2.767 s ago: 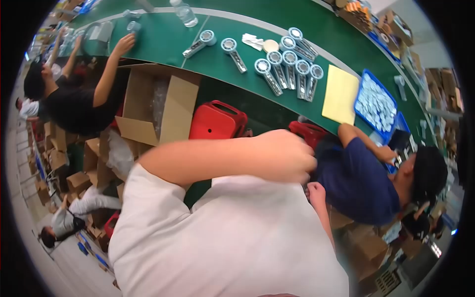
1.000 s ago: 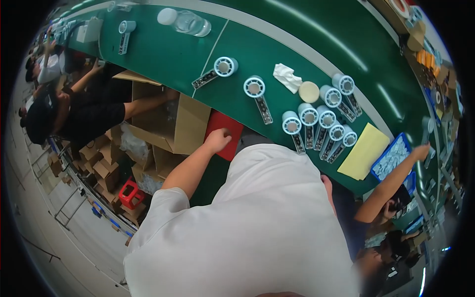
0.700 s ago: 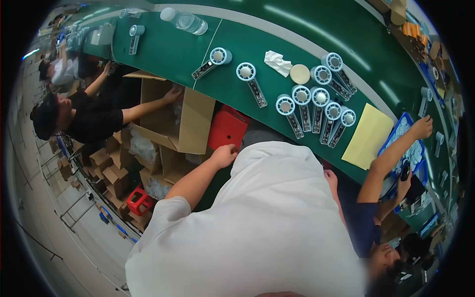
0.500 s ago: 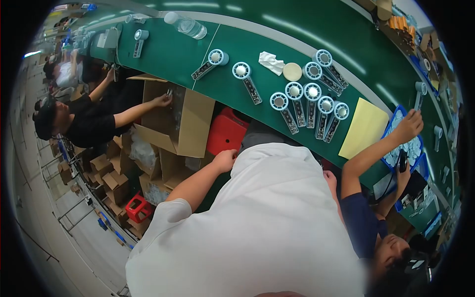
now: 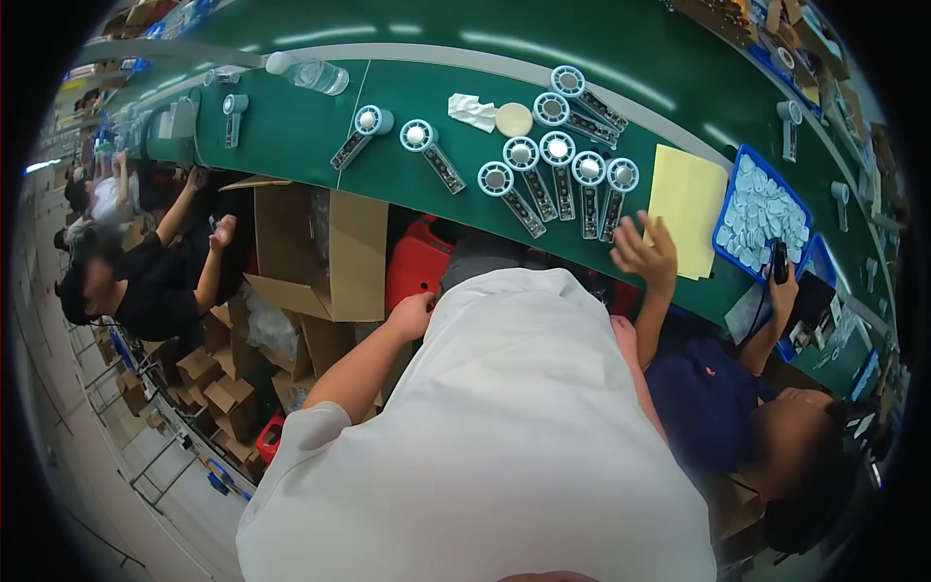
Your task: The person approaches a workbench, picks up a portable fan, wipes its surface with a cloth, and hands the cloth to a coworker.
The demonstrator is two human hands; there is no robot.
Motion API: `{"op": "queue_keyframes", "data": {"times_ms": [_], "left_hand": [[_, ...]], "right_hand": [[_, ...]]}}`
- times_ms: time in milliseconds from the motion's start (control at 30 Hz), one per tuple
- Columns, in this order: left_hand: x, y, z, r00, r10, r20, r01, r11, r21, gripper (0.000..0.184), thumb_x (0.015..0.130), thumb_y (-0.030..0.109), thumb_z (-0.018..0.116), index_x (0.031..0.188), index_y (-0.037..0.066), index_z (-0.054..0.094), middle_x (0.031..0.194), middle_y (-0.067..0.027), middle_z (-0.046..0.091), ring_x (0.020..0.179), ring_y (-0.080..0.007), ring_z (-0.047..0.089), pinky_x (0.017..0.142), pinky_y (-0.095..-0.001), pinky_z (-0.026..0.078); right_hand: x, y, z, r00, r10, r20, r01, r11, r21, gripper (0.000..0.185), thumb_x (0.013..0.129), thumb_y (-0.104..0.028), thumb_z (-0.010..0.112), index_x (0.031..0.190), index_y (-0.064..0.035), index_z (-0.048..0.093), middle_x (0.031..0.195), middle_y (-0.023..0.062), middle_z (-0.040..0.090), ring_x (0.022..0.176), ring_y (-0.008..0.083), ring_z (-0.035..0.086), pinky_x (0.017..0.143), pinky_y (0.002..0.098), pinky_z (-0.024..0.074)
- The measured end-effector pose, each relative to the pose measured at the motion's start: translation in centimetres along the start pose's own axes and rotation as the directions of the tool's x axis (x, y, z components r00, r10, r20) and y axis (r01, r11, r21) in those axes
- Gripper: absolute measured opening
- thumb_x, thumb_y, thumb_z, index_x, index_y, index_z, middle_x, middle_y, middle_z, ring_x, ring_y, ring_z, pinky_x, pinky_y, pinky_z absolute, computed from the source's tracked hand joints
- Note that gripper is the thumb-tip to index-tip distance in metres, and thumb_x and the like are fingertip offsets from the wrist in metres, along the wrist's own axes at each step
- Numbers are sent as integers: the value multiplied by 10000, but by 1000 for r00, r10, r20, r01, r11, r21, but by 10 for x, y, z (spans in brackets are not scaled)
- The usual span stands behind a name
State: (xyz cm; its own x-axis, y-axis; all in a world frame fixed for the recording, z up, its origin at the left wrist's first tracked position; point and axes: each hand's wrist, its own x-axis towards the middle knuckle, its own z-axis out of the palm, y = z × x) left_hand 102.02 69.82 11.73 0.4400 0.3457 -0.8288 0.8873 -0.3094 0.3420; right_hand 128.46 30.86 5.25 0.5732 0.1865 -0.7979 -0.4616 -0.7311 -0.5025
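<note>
We seem between steps — whether our curled left hand (image 5: 414,314) or half-hidden right hand (image 5: 626,338) grips anything, we cannot tell. Nearest fans (image 5: 496,179) lie by the tabletop's (image 5: 291,131) near edge; handling one calls for reaching over.

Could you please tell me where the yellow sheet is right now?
In the head view, the yellow sheet lies on the green table, right of centre, between the nearest light-blue device and the blue tray of small pale pieces.
</note>
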Motion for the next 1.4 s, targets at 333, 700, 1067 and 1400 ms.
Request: {"op": "queue_keyframes", "data": {"times_ms": [333, 700, 1067, 1400], "left_hand": [[9, -29, 1, 997, -7, -83, 3, 999, -44, 324, 907, 283, 614, 1087, 23, 685, 974, -180, 730, 863, -379, 677, 766, -436, 528], [64, -82, -68, 1000, 27, 13, -27, 998, -59, 295, 903, 209, 611, 1108, 8, 679, 990, -169, 727, 868, -340, 677, 782, -397, 531], [128, -104, -124, 986, 19, 168, -15, 1000, -28, 327, 902, 226, 591, 1127, 7, 681, 1046, -188, 731, 928, -375, 689, 817, -420, 535], [92, -92, -102, 1000, 6, 12, -5, 999, -54, 292, 880, 214, 601, 1089, 27, 681, 1027, -180, 725, 892, -408, 666, 786, -471, 525]], "right_hand": [[-15, -29, 10, 999, -19, 40, 18, 999, 38, 342, 917, -224, 612, 1106, 49, 693, 1020, 136, 719, 923, 226, 631, 841, 269, 492], [-26, -50, 71, 986, 132, -101, -119, 985, 123, 250, 902, -201, 618, 979, 17, 711, 934, 107, 724, 858, 226, 636, 796, 282, 497], [-37, -111, 110, 964, 190, -185, -215, 969, -123, 227, 902, -206, 603, 962, -17, 715, 904, 92, 716, 838, 222, 631, 786, 297, 497], [7, -67, 85, 1000, -19, 15, 22, 981, -193, 270, 908, -209, 586, 1006, 4, 720, 944, 121, 729, 862, 251, 647, 819, 303, 504]]}}
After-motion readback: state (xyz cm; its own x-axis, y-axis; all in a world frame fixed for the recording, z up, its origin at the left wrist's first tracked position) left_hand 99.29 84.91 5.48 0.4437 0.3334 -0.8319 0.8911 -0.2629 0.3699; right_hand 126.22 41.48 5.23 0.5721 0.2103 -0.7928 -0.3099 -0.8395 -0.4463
